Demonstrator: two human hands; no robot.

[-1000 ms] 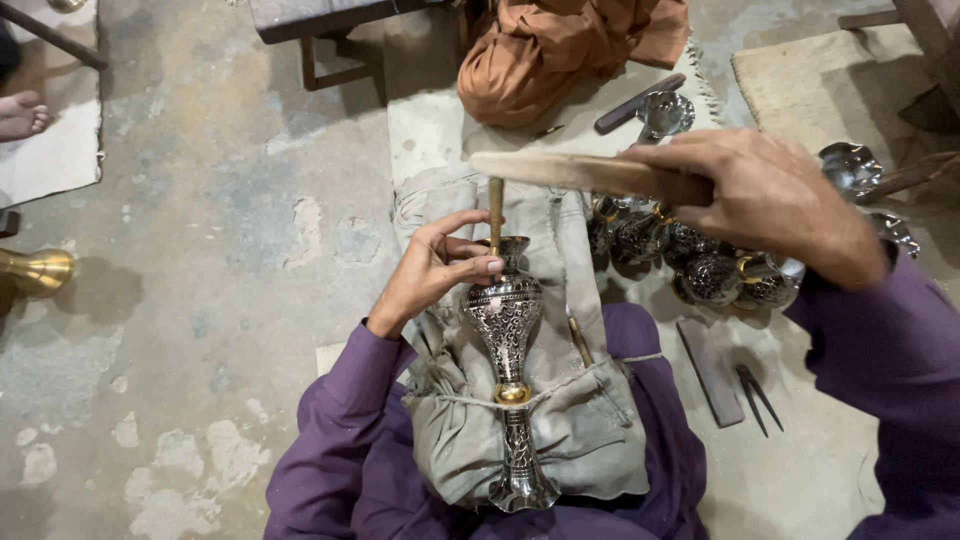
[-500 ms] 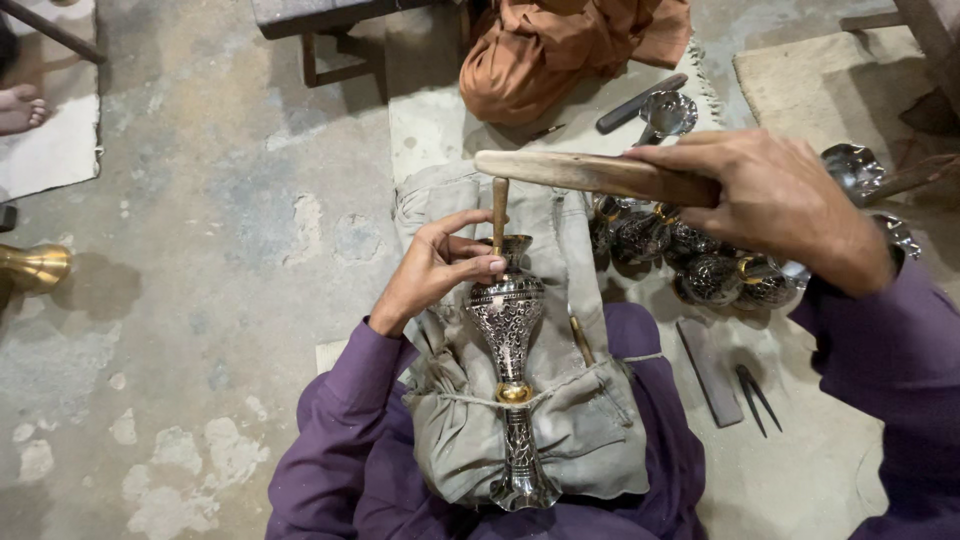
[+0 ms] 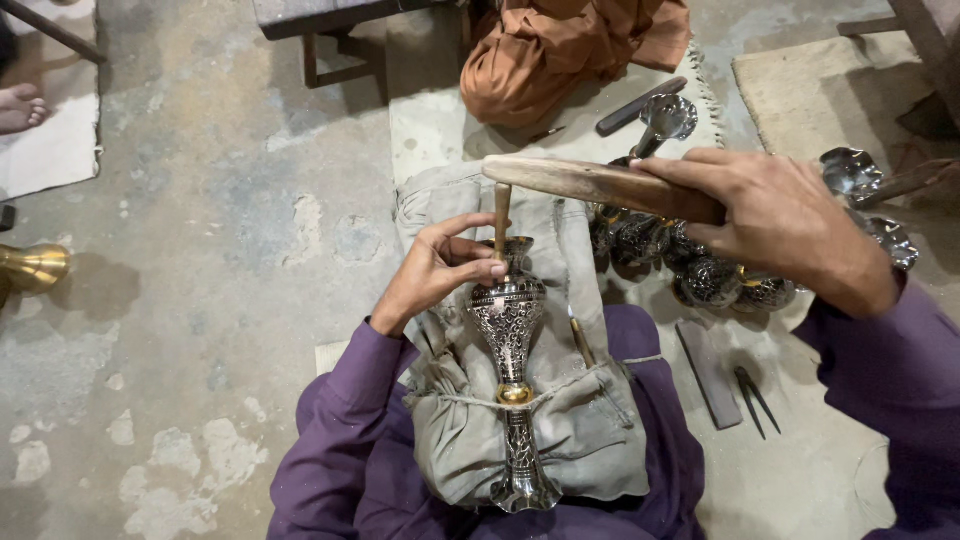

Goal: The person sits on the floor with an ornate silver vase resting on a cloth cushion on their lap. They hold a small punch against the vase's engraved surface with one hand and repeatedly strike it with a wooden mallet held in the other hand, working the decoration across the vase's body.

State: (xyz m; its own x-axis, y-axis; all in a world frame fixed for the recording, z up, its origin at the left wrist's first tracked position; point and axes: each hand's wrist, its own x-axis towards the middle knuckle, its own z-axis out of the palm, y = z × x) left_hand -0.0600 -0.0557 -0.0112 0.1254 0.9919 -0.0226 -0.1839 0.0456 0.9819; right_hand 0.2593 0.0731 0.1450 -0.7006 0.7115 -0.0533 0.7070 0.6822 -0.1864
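- A brass pot (image 3: 32, 268) lies on the bare floor, far left.
- The left hand (image 3: 437, 272) pinches a thin chisel (image 3: 501, 212) upright against the engraved metal vase (image 3: 511, 340), which lies on a grey cloth pad (image 3: 590, 420) across the lap.
- The right hand (image 3: 790, 220) grips a wooden mallet (image 3: 590, 184) just above the chisel's top.
- Small decorated metal bowls (image 3: 700, 275) cluster under that hand.

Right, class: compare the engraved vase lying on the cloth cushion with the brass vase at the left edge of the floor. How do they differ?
The engraved vase is silver-toned with dense dark patterning and one brass ring; the brass vase is plain, smooth gold. The engraved vase rests on a grey cloth cushion, steadied by the left hand; the brass vase lies untouched on the bare concrete floor, partly cut off by the frame. Both are metal and lie on their sides.
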